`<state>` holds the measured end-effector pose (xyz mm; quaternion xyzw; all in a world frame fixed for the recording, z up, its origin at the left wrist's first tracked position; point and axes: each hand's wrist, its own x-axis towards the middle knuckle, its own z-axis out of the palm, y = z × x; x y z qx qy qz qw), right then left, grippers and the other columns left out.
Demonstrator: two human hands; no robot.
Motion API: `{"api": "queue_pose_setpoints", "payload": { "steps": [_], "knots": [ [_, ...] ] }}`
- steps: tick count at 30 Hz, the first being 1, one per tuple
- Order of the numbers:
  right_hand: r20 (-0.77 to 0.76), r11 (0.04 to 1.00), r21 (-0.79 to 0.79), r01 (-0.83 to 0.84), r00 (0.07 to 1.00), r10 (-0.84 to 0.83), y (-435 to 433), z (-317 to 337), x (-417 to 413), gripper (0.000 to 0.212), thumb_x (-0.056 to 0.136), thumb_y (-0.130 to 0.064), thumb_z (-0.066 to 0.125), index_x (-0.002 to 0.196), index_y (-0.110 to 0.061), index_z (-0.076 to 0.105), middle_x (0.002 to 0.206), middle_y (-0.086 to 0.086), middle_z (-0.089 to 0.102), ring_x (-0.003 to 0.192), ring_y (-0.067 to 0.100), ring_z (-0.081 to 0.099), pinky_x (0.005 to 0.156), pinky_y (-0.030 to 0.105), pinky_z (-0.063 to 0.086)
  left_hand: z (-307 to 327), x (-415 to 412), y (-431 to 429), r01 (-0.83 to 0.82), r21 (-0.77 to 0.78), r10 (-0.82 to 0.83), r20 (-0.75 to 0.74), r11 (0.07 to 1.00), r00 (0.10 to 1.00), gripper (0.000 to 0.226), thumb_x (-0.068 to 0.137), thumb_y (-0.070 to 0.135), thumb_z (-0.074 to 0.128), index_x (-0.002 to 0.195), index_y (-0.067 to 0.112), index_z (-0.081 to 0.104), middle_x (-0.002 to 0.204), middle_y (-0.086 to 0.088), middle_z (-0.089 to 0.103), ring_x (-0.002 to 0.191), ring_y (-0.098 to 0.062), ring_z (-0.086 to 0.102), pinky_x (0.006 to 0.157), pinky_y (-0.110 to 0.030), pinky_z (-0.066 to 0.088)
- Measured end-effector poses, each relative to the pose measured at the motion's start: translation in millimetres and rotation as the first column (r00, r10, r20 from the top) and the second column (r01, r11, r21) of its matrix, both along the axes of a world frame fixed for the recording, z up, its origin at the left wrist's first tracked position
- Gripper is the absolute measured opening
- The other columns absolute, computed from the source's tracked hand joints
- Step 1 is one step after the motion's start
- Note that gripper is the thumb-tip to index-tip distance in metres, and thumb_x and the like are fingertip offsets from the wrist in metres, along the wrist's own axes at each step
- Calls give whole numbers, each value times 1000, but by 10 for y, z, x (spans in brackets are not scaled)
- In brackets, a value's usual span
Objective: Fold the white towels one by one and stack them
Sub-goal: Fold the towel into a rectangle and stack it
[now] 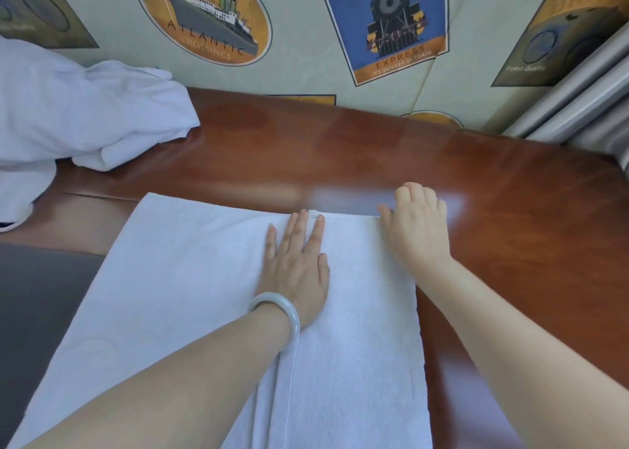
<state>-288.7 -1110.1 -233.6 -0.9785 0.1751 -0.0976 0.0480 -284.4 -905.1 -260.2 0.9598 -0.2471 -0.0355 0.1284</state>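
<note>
White towel (177, 278) pressed by flat left hand (296, 268); right hand (417, 230) curled at its corner.

The white towel's (190, 278) near end ran off the bottom edge. The left hand (299, 268) hid part of its fold. The right hand (417, 230), slightly blurred, curled over the far corner; whether it pinched the cloth was unclear. The left edge cut off the heap of towels (85, 115).
</note>
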Motion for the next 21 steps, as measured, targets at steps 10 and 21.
{"api": "queue_pose_setpoints", "payload": {
  "steps": [10, 21],
  "knots": [
    [-193, 986, 166, 35, 981, -3, 454, -207, -330, 64, 103, -49, 17, 158, -18, 10, 166, 2, 6, 152, 17, -6, 121, 51, -6, 13, -5, -6, -1, 1, 1, -14, 1000, 1000, 59, 102, 32, 19, 157, 24, 0, 165, 1, -7, 151, -13, -11, 122, -44, -6],
    [-71, 971, 200, 131, 990, -119, 682, 12, -980, 72, 101, -53, 14, 157, -9, 9, 165, 6, 5, 153, 21, -1, 123, 44, -4, -64, 18, 2, -2, -6, 2, 8, 1000, 1000, 59, 101, 32, 19, 157, 24, 4, 165, 1, -1, 151, -13, -6, 122, -44, -6]
  ]
}}
